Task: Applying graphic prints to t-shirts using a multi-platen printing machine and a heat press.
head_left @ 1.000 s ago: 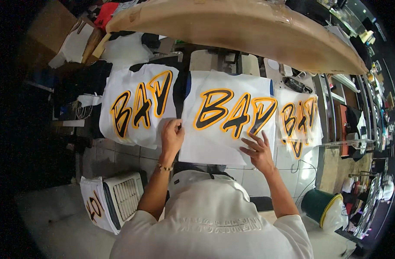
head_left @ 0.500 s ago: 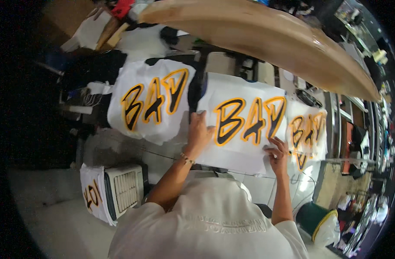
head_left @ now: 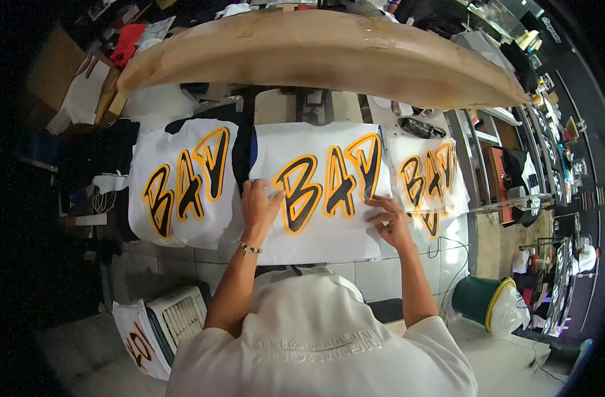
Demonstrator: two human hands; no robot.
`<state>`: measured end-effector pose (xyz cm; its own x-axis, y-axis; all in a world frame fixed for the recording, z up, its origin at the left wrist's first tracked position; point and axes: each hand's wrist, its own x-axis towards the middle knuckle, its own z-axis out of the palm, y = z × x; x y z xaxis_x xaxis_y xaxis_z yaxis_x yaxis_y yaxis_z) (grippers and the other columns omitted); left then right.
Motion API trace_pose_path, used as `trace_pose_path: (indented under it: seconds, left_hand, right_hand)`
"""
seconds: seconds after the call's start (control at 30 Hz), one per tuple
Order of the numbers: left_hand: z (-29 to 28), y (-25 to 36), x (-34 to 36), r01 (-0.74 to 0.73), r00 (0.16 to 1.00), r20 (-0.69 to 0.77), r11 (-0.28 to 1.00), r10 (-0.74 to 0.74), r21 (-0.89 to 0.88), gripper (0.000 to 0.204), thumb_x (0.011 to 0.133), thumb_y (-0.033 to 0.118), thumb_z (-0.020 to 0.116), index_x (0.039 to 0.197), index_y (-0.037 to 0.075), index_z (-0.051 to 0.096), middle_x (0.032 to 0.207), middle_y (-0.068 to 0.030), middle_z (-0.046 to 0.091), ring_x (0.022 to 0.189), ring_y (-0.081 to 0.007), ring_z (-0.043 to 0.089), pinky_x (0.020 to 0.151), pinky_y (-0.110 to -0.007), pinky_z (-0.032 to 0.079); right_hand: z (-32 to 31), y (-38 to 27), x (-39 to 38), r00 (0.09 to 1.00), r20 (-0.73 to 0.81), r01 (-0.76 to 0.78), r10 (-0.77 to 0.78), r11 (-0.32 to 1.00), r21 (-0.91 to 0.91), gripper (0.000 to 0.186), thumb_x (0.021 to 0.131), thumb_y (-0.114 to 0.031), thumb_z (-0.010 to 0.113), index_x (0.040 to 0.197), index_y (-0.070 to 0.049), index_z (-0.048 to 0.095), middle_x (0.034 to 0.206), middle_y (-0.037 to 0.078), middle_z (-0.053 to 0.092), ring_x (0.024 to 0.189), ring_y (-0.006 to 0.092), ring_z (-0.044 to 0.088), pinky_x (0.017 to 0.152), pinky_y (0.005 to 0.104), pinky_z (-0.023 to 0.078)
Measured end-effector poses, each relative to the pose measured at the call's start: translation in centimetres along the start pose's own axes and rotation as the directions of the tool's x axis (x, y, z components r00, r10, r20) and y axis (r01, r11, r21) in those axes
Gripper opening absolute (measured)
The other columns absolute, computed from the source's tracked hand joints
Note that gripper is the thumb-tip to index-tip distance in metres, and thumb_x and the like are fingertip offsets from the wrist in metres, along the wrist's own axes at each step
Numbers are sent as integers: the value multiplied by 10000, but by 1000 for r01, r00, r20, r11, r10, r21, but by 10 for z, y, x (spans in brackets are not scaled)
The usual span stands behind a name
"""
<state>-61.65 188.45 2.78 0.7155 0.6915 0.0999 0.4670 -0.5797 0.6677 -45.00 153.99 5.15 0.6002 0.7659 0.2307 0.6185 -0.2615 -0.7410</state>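
Observation:
In front of me a white shirt or cloth panel (head_left: 315, 248) lies flat on a support. Slanted black lettering with an orange outline (head_left: 342, 192) runs across it; I cannot tell whether it is printed on or lies there as a sheet. My left hand (head_left: 258, 206) rests at the panel's left edge, thumb apart from the fingers and close to the first letter. On the other side my right hand (head_left: 391, 223) touches the cloth near the last letter, its fingers bent and spread. Both hands look open.
Another lettered white shirt (head_left: 183, 188) lies to the left. Clear sheets with similar lettering (head_left: 431, 178) are stacked at right. A long brown wrapped form (head_left: 315, 53) spans the far side. Below stand a white slatted unit (head_left: 180, 314) with folded lettered cloth and a green bin (head_left: 477, 296).
The view has swung, so the table and shirts appear further left and straighter. Both hands stay at the sides of the middle lettering, with little visible change in their pose.

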Motion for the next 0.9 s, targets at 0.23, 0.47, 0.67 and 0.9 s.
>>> trace_pose_path:
  seconds: [0.23,0.47,0.67,0.9]
  left_hand:
    - [3,-4,-5,56,998,-21,963,-64,-264,393,797,81,849,1065,35,566,812,-89,641,698,-268,670,695,-382,553]
    - [-9,-17,-29,17,1000,-19,941,-25,-339,376,823,0,824,1095,20,564,786,-75,646,658,-178,647,616,-333,530]
    - [-2,-29,-32,-70,993,69,950,95,-303,393,861,5,810,1223,40,662,817,-35,630,678,-110,610,639,-281,528]
    - [-11,-14,-38,-123,991,32,972,132,-200,372,846,75,811,1199,43,699,928,-101,631,732,-231,632,673,-368,537]
  right_hand:
    - [-2,6,7,1000,-5,-17,17,997,75,336,606,137,675,793,-112,802,1312,46,731,1393,357,550,1191,526,406]
    - [-14,-8,11,994,105,11,13,974,-226,353,641,20,702,925,-157,813,1332,-3,721,1427,304,531,1267,677,157]
    - [-21,-36,22,968,184,-89,169,922,-377,318,749,-200,797,1056,-117,795,1363,68,697,1415,337,534,1245,651,246]
    - [51,-30,58,998,-56,-50,29,905,-422,805,884,-493,763,1564,-162,489,1631,238,393,1524,507,306,1211,719,194]
